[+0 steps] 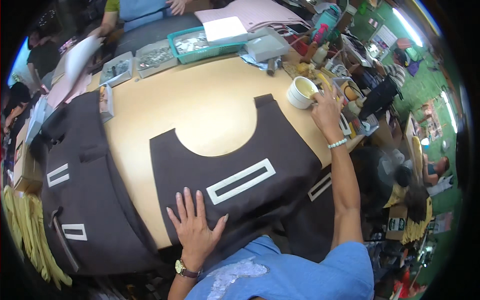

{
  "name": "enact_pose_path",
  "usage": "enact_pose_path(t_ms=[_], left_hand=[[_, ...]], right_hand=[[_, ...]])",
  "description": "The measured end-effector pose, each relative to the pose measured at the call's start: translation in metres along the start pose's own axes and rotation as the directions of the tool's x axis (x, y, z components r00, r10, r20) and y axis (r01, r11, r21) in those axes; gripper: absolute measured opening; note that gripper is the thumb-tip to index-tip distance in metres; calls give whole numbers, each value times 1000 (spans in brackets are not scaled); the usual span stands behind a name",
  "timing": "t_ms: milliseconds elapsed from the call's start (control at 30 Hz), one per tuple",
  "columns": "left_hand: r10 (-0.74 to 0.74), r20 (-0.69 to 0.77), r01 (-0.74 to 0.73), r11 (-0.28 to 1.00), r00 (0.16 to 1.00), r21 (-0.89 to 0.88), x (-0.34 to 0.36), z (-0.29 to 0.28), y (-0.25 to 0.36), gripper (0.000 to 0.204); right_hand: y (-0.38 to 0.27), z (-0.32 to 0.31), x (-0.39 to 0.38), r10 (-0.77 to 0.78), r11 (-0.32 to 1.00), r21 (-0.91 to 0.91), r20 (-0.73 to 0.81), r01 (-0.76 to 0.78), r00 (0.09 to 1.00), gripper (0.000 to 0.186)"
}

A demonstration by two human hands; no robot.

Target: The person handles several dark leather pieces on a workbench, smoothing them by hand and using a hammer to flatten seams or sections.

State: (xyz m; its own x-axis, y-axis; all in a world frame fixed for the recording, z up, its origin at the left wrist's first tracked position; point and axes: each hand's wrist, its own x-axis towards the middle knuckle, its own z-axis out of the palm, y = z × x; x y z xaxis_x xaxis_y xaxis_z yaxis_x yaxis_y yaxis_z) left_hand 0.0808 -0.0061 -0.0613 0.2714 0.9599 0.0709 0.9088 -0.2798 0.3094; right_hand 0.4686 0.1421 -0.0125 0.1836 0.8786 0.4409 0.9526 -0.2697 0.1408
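Two hands apart — left hand (194, 225) flat, fingers spread, on dark fabric panel (235, 170); right hand (326, 107) beyond its far corner, fingertips at white cup (301, 91), grip unclear.

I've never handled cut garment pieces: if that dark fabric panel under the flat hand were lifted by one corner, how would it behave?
The dark fabric panel lies flat and drapes over the table edge, so it would probably hang limp. The left hand pressing it suggests it slides easily on smooth wood. Its white rectangle patch may be slightly stiffer.
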Motion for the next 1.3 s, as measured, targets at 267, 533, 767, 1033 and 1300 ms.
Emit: enact_pose_path(t_ms=[267,533,767,1033,1300], left_hand=[[51,-84,-53,998,995,-20,-1,-2,-2,78],[77,-161,-80,997,984,-11,-3,2,-3,76],[62,-152,-56,997,986,47,-3,9,-3,75],[74,-129,-64,995,989,83,-5,9,-3,76],[60,-111,-51,996,992,79,-3,12,-5,77]], right_hand=[[-30,-33,-21,-121,977,159,-138,142,983,37],[-89,-83,-100,-174,680,709,-94,189,980,52],[-95,-44,-162,-55,492,866,136,-92,989,50],[-102,-46,-173,-241,808,569,81,153,967,49],[-117,-61,-179,-297,948,-53,200,313,934,47]])
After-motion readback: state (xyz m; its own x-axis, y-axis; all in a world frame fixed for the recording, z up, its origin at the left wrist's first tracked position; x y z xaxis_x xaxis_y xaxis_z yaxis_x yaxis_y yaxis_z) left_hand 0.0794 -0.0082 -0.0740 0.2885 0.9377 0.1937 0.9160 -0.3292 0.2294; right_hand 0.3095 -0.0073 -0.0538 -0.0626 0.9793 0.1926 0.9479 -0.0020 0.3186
